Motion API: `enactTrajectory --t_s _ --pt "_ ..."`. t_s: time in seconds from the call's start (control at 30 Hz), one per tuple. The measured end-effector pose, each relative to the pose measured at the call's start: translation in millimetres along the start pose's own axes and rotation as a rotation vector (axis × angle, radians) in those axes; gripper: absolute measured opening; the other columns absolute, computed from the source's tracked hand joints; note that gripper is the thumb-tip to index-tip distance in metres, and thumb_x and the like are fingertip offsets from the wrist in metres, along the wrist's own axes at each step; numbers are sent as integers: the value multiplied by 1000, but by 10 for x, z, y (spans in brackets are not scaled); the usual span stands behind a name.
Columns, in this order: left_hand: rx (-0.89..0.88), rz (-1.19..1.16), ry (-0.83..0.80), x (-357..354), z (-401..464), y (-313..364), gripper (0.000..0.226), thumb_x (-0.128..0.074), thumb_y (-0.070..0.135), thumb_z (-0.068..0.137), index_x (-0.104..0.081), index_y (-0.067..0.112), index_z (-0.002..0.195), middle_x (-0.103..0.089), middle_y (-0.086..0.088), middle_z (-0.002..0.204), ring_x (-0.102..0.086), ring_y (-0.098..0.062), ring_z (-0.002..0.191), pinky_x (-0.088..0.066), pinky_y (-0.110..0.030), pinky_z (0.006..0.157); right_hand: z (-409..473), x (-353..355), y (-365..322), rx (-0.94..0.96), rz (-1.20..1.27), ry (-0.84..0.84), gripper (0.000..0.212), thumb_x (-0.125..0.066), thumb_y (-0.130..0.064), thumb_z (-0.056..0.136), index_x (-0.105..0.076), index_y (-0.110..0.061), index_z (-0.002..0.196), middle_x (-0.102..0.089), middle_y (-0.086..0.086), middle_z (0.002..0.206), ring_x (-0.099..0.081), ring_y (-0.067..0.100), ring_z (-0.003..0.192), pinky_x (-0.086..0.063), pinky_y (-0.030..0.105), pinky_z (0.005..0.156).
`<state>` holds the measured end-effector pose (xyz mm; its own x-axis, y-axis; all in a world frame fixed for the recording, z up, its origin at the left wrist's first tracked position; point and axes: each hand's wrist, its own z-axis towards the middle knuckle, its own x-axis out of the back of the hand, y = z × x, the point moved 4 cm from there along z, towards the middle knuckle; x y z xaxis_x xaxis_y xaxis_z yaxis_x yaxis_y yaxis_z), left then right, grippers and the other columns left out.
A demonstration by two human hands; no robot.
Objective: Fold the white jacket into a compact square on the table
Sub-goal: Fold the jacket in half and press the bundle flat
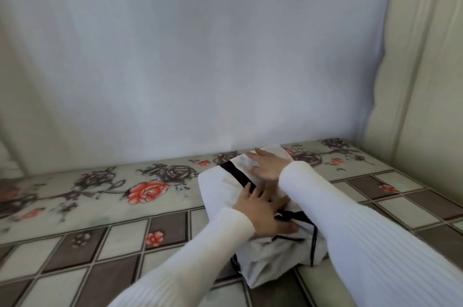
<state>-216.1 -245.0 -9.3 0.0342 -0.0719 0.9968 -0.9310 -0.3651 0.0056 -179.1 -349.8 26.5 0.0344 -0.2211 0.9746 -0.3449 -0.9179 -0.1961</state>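
Note:
The white jacket [220,189] with black trim lies folded into a thick bundle on the table [100,239], right of centre. My left hand [263,214] lies flat on the bundle's near half, fingers spread, thumb by the black cord. Farther back, my right hand [266,164] presses flat on the far part of the bundle, fingers straight and pointing left. Both arms wear white ribbed sleeves. A loose crumpled edge of the jacket sticks out at the near side.
The table wears a cloth printed with roses and brown and cream squares. A pale wall [200,56] rises right behind the table's far edge. A cream padded surface [426,81] closes off the right side.

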Motion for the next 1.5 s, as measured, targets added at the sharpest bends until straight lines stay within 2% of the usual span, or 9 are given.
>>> enactTrajectory --t_s 0.2,0.43,0.7,0.83,1.0,1.17,1.3,1.4,1.5 --pt "-38 32 45 -175 28 74 65 -32 51 93 -19 22 150 -10 -10 159 2 -24 148 10 -42 118 169 -449 145 -36 150 1 52 -19 -39 102 -2 -34 151 7 -6 161 8 13 149 3 44 120" --pt "-76 42 -26 -272 37 128 58 -25 48 96 -18 25 149 2 -10 160 9 -21 148 12 -42 118 285 -591 499 -145 156 7 56 -13 -41 102 6 -23 152 13 -2 160 13 14 148 5 39 121" --pt "-183 -201 -106 -13 -79 32 45 -27 43 100 -39 29 142 -25 4 156 -14 -15 147 -2 -36 119 81 -532 785 -407 173 54 59 -18 -50 98 -6 -28 151 -3 9 161 -10 28 148 -12 45 119" --pt "45 -430 21 316 -96 -345 44 -33 43 99 -53 19 130 -48 0 143 -41 -19 134 -28 -34 114 -57 -454 882 -427 328 1 70 -37 -50 96 -9 -18 151 -26 13 156 -31 30 141 -26 35 116" --pt "327 -480 115 365 -192 -917 50 -46 34 95 -38 18 142 -34 -4 151 -31 -21 140 -24 -30 116 -161 -329 995 -452 368 8 72 -53 -51 89 -31 -12 146 -42 8 148 -45 25 133 -33 29 111" --pt "619 -741 31 82 -366 -1205 84 -49 58 87 -16 12 148 -27 -11 153 -41 -28 133 -42 -34 105 -239 -298 1031 -545 426 31 75 -57 -59 82 -45 -10 137 -53 8 140 -53 24 124 -38 20 88" --pt "717 -999 -3 -43 -409 -1227 89 -52 63 81 -22 9 144 -47 -14 137 -64 -28 103 -57 -35 85 -258 -319 1051 -574 449 16 77 -56 -63 79 -50 -10 134 -56 8 136 -56 23 121 -38 21 87" --pt "751 -1082 23 -101 -376 -1200 93 -57 62 79 -23 5 144 -48 -18 137 -62 -33 110 -54 -42 92 -264 -361 1059 -592 480 7 80 -56 -64 79 -46 -9 137 -53 9 139 -52 25 124 -38 26 96" --pt "785 -1150 38 -128 -347 -1190 99 -58 63 78 -16 7 148 -41 -18 144 -55 -35 120 -51 -45 97 -274 -385 1052 -607 519 7 81 -59 -64 78 -46 -9 136 -53 9 138 -53 25 123 -38 25 91"
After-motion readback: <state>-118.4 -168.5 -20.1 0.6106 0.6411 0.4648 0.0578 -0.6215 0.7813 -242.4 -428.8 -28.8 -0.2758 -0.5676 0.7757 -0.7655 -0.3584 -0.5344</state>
